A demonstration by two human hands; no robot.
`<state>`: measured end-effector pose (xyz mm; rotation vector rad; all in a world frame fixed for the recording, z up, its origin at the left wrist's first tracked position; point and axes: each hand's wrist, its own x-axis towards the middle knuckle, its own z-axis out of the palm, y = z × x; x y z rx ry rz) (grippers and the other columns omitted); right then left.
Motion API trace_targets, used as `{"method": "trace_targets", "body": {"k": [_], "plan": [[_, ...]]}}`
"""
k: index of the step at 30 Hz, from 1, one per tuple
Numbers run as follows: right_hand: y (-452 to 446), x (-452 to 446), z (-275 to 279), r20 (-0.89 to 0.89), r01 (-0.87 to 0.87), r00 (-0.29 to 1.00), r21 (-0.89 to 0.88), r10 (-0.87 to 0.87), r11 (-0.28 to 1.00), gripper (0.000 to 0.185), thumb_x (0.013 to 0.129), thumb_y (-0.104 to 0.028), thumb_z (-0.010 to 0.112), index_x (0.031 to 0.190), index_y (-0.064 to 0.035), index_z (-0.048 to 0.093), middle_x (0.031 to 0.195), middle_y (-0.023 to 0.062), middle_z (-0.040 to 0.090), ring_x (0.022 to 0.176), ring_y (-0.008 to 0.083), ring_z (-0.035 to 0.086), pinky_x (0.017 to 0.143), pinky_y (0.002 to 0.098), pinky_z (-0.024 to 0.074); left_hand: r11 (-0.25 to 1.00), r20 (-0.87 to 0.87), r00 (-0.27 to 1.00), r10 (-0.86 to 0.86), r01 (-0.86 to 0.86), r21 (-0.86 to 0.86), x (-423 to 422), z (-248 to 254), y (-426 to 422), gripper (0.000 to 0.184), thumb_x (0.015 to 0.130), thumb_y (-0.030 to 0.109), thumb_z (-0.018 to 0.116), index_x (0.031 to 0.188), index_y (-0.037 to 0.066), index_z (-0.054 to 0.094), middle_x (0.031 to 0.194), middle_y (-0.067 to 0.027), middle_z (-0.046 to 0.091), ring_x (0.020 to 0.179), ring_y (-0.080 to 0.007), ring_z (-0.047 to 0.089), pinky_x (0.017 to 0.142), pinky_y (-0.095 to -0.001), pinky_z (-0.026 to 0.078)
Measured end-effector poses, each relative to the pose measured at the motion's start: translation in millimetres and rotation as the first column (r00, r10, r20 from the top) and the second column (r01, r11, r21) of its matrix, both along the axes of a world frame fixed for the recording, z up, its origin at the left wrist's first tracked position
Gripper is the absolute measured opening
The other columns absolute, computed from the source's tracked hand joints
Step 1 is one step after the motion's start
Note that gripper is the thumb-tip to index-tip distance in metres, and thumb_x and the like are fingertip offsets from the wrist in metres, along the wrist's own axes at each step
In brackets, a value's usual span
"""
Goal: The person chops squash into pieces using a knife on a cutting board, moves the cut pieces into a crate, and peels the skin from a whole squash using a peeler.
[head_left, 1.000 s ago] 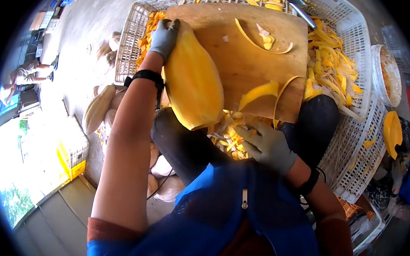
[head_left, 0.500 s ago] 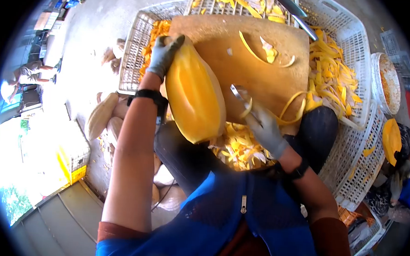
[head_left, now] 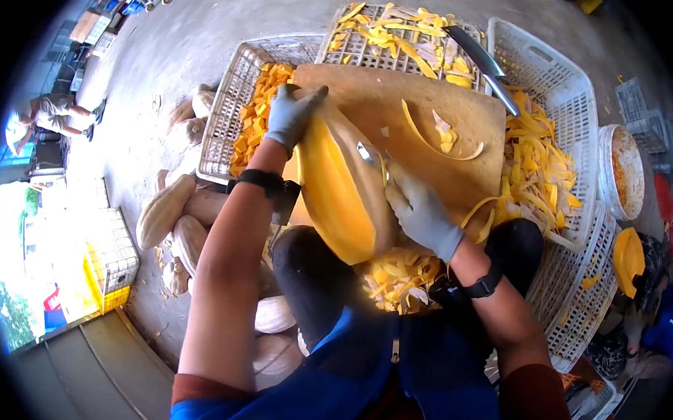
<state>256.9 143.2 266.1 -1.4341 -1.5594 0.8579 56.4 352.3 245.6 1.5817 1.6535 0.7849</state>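
A long, partly peeled butternut-type squash (head_left: 333,198) leans at a tilt over the near left part of the wooden board (head_left: 440,183). Bright orange flesh shows along its left side, and paler skin along its right. My gloved left hand (head_left: 294,118) is closed around its upper end. In my gloved right hand (head_left: 426,215), a metal peeler (head_left: 368,152) is held with its head at the squash's right side; whether the blade touches the skin I cannot tell. Curled peel strips (head_left: 450,151) lie on the board.
A crate (head_left: 224,105) of orange cubes stands left of the board, a peel-filled crate (head_left: 584,124) right. A knife (head_left: 481,58) lies on peelings behind. Whole squashes (head_left: 165,210) rest on the floor at left. A white bucket (head_left: 620,168) stands far right; another person (head_left: 48,115) is far left.
The squash has turned, showing more pale skin on its right side. My right hand has brought the peeler up and left to it. The camera view has shifted slightly.
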Motion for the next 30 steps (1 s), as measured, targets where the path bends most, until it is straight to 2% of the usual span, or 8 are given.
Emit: {"method": "trace_targets", "body": {"k": [2,5,10,17,21,24,27,30], "plan": [[14.4,11.7,14.8,0.025,-0.140,0.988,-0.273,0.153,0.952,0.033,0.089,-0.015,0.051,0.119,-0.0004,0.056,0.089,0.0270,0.063,0.083,0.0422,0.061,0.073,0.0436,0.0498,0.992,0.286,0.957,-0.037,0.069,-0.103,-2.3,-3.8,-0.6,0.052,0.078,0.034,0.074,0.110,-0.004,0.058,0.095,-0.0128,0.067,0.080,-0.0176,0.064,0.072,-0.0280,0.051],[69.8,7.3,10.9,0.118,-0.125,0.985,-0.050,0.130,0.991,0.035,0.092,-0.019,0.052,0.122,-0.0022,0.056,0.103,0.0260,0.062,0.094,0.0363,0.064,0.081,0.0376,0.0494,0.996,0.262,0.965,-0.030,0.053,-0.079,-2.7,-0.8,-3.4,0.053,0.078,0.034,0.073,0.111,-0.004,0.059,0.097,-0.0115,0.068,0.080,-0.0169,0.064,0.074,-0.0280,0.051],[117.9,-11.3,17.4,0.278,-0.229,0.914,-0.248,0.295,0.941,0.032,0.092,-0.022,0.052,0.120,-0.0098,0.059,0.099,0.0260,0.062,0.089,0.0387,0.062,0.080,0.0399,0.0490,0.998,0.225,0.974,-0.037,0.047,-0.040,-1.2,-2.6,-0.1,0.050,0.078,0.034,0.074,0.110,-0.003,0.061,0.096,-0.0111,0.068,0.081,-0.0162,0.064,0.074,-0.0277,0.051],[-78.7,8.5,38.0,0.391,-0.174,0.912,0.093,0.125,0.980,0.041,0.086,-0.018,0.060,0.126,-0.0078,0.055,0.099,0.0183,0.059,0.074,0.0334,0.062,0.065,0.0400,0.0526,0.999,0.136,0.991,0.009,-0.004,-0.033,-1.3,-12.9,0.6,0.055,0.076,0.043,0.073,0.106,-0.003,0.063,0.094,-0.0119,0.068,0.080,-0.0181,0.065,0.073,-0.0291,0.051],[-121.9,38.8,33.3,0.311,-0.298,0.894,-0.128,0.323,0.946,0.044,0.084,-0.015,0.062,0.127,-0.0069,0.055,0.101,0.0184,0.062,0.081,0.0326,0.064,0.069,0.0377,0.0536,0.999,0.145,0.989,-0.035,0.037,-0.010,-1.4,-17.9,2.9,0.046,0.080,0.039,0.071,0.103,-0.002,0.064,0.090,-0.0092,0.068,0.078,-0.0159,0.064,0.072,-0.0280,0.050],[-66.3,38.9,41.3,0.010,-0.088,0.996,-0.118,0.090,0.989,0.039,0.087,-0.014,0.060,0.125,-0.0051,0.055,0.100,0.0230,0.064,0.086,0.0352,0.065,0.072,0.0379,0.0527,1.000,0.021,1.000,-0.002,0.002,-0.006,4.2,-5.9,-3.2,0.045,0.082,0.039,0.068,0.102,-0.001,0.064,0.091,-0.0099,0.068,0.078,-0.0167,0.064,0.073,-0.0287,0.050],[37.0,23.3,36.2,0.195,-0.112,0.975,0.032,0.103,0.993,0.035,0.089,-0.022,0.055,0.121,-0.0083,0.058,0.103,0.0207,0.064,0.091,0.0356,0.063,0.078,0.0385,0.0505,0.999,-0.073,0.997,0.004,-0.001,0.040,3.8,-14.0,1.9,0.051,0.082,0.046,0.062,0.109,0.002,0.064,0.098,-0.0196,0.068,0.091,-0.0312,0.066,0.082,-0.0365,0.049],[110.3,2.2,41.2,0.325,-0.242,0.892,-0.241,0.313,0.940,0.037,0.089,-0.026,0.051,0.121,-0.0074,0.059,0.103,0.0232,0.064,0.095,0.0354,0.063,0.084,0.0377,0.0490,0.998,-0.066,0.998,0.021,-0.017,0.054,5.9,-11.8,2.2,0.050,0.082,0.046,0.062,0.107,0.002,0.065,0.097,-0.0197,0.068,0.091,-0.0314,0.066,0.082,-0.0367,0.049]]}}
